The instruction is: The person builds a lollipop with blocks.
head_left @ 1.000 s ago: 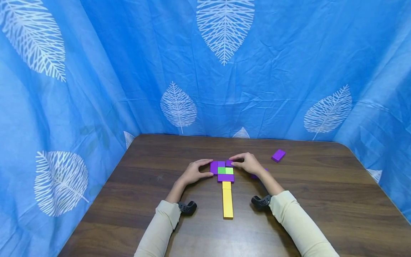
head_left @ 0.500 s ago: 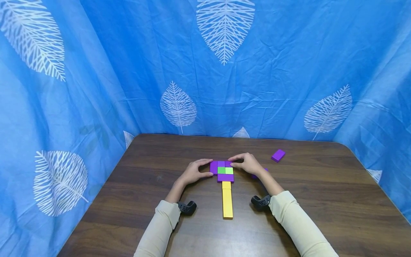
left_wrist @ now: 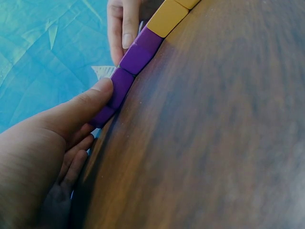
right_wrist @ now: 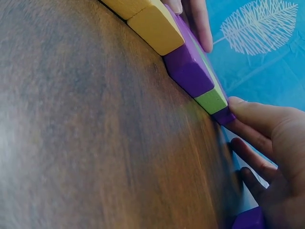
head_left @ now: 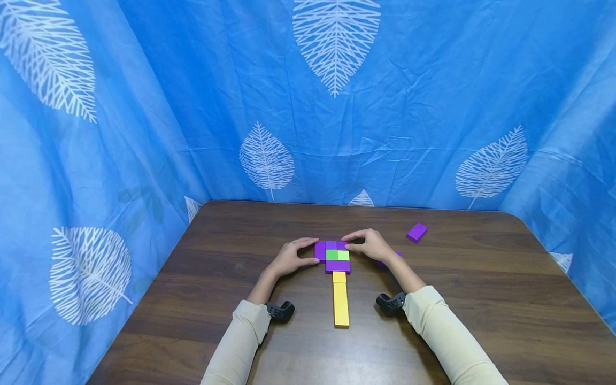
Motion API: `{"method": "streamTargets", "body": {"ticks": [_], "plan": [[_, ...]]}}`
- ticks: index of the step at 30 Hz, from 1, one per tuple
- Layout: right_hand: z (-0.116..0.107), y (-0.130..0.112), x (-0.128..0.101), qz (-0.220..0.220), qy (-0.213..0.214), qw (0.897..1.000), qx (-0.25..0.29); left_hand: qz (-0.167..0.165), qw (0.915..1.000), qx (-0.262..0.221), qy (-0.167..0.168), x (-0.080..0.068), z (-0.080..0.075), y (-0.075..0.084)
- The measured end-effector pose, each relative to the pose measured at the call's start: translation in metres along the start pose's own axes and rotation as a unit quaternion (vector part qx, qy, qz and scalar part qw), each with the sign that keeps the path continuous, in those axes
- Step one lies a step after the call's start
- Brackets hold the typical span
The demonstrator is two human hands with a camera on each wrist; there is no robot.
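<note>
In the head view, my left hand [head_left: 289, 258] holds the upright purple block [head_left: 320, 251] at the left of a flat block pattern, thumb at its near end and fingers at its far end. My right hand [head_left: 372, 246] pinches a purple block [head_left: 341, 245] at the far right corner, partly hidden by the fingers. Between them sit another purple block [head_left: 331, 245], a green block [head_left: 331, 255] and a light green block [head_left: 343, 255]. A wide purple block [head_left: 338, 266] lies in front, with a short yellow block [head_left: 339, 277] and a long yellow block [head_left: 341, 305] in line below it.
A loose purple block [head_left: 416, 232] lies at the back right of the wooden table [head_left: 216, 315]. Another purple block [head_left: 398, 254] is partly hidden beneath the right forearm. Blue leaf-print cloth [head_left: 385, 107] hangs behind and on both sides.
The purple block in my right hand has slid slightly left, and the gap to the neighbouring purple block has closed. My left hand has stayed in place.
</note>
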State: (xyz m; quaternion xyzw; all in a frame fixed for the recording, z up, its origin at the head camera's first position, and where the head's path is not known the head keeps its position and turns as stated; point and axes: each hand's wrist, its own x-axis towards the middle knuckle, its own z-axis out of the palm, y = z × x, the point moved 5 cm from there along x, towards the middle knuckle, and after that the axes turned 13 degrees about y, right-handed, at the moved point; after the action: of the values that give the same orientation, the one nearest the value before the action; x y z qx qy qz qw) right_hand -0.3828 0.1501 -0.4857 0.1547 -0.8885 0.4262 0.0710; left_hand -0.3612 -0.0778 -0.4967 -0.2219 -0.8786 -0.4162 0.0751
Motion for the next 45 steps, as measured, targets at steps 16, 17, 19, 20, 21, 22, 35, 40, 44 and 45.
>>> {"method": "streamTargets", "body": {"ticks": [16,17,19,20,21,22,35,40,44,45], "plan": [[-0.013,-0.002,-0.008,-0.012,0.031,0.999,0.027,0.008,1.0,0.005,0.003,0.0,-0.001,0.001],[-0.016,-0.003,-0.01,-0.015,0.038,0.999,0.03,0.01,0.9999,0.004,0.004,0.0,-0.001,0.001],[-0.022,-0.002,-0.014,-0.024,0.051,0.998,0.032,0.011,0.9999,0.002,0.005,0.0,-0.001,0.002],[-0.026,-0.002,-0.016,-0.03,0.057,0.997,0.034,0.012,0.9999,0.001,0.006,0.0,-0.001,0.002],[-0.03,-0.001,-0.019,-0.032,0.064,0.997,0.036,0.012,0.9999,0.0,0.006,0.0,-0.001,0.002],[-0.034,0.0,-0.022,-0.033,0.071,0.996,0.038,0.011,0.9999,0.001,0.005,0.0,-0.001,0.001],[-0.077,0.039,-0.068,0.006,0.123,0.991,0.056,-0.002,1.0,0.001,-0.001,-0.001,0.0,0.0],[-0.084,0.05,-0.08,0.014,0.109,0.993,0.042,-0.002,1.0,0.001,-0.001,-0.001,0.0,0.001],[-0.088,0.052,-0.085,0.011,0.094,0.995,0.014,-0.003,1.0,0.004,0.0,-0.001,0.0,0.0],[-0.088,0.053,-0.086,0.01,0.093,0.996,0.006,-0.003,1.0,0.003,-0.001,-0.001,0.0,0.0]]}}
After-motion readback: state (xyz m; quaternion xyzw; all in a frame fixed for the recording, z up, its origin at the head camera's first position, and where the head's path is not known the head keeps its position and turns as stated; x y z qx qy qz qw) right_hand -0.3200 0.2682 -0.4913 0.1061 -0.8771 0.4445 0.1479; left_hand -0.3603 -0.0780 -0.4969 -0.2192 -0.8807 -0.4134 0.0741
